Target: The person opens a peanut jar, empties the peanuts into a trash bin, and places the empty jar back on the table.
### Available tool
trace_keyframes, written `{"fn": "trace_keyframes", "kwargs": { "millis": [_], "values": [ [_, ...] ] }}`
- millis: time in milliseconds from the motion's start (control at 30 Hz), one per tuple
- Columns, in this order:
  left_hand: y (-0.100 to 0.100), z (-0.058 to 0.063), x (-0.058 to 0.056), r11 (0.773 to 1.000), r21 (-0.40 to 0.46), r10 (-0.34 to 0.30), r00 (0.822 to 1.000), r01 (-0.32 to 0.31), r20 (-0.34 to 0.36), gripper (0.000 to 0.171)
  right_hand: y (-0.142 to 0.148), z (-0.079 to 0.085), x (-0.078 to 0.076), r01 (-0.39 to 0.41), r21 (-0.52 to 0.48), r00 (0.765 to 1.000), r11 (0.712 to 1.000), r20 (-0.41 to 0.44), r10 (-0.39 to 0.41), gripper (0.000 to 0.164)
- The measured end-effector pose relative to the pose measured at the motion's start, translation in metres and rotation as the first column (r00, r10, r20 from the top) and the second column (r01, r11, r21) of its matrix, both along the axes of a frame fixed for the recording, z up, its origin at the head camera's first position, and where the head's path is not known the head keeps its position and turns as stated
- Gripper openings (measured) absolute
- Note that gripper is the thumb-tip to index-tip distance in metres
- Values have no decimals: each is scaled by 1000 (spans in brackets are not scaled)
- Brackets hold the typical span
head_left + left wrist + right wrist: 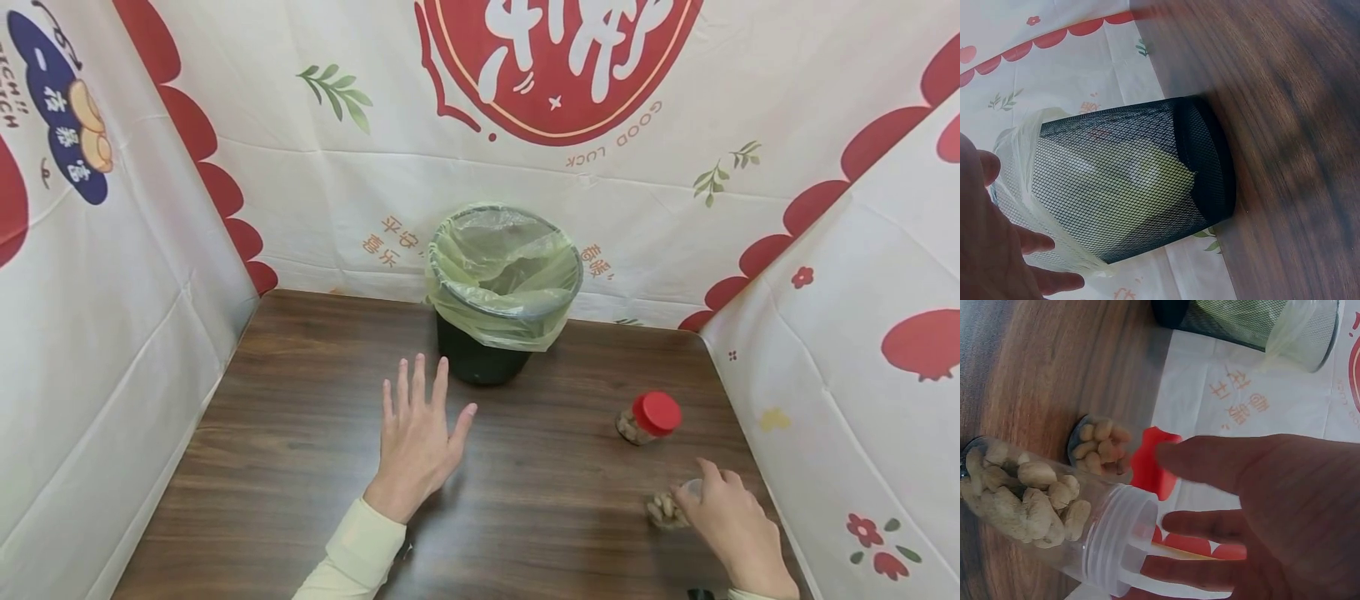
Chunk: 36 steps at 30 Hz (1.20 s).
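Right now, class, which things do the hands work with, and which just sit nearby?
In hand:
right hand around the open peanut jar
left hand open by the lined bin

Nearby:
red-lidded jar
printed cloth walls
wooden table

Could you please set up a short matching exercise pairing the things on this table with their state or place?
Things:
1. mesh bin
2. red-lidded jar
3. open jar
4. left hand

States:
A. fingers spread above the table
B. lined with a yellow-green bag
C. no lid, at the right hand
D. capped, standing alone, untouched

Pairs: 1-B, 2-D, 3-C, 4-A
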<state>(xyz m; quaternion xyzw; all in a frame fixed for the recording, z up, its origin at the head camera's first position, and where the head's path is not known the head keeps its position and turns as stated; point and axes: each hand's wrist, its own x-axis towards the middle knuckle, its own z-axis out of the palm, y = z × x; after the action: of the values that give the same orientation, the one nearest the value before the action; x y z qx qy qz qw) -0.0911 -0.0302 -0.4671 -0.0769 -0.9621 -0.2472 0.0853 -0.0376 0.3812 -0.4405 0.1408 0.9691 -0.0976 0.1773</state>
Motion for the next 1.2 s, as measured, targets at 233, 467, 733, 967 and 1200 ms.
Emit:
{"fn": "trace_keyframes", "kwargs": {
  "millis": [233, 467, 733, 967, 1200],
  "values": [
    [0, 0, 0, 1000, 0, 5, 1000, -5, -8, 78, 4, -6, 1, -10, 20, 998, 1000, 56, 9, 64],
    [0, -1, 0, 1000, 10, 8, 1000, -8, -15, 77, 4, -6, 3, -40, 18, 999, 999, -2, 40, 56],
    [-2, 0, 0, 1000, 11, 18, 1000, -18, -11, 77, 1, 1, 0, -82, 16, 995, 996, -61, 83, 48],
    [-3, 2, 1, 1000, 14, 19, 1000, -19, -7, 77, -9, 19, -11, -129, 71, 973, 989, -184, 140, 42],
    [-4, 3, 1, 1000, 9, 21, 1000, -21, -18, 77, -25, 40, -27, -185, 96, 946, 978, -251, 204, 43]
  ]
}}
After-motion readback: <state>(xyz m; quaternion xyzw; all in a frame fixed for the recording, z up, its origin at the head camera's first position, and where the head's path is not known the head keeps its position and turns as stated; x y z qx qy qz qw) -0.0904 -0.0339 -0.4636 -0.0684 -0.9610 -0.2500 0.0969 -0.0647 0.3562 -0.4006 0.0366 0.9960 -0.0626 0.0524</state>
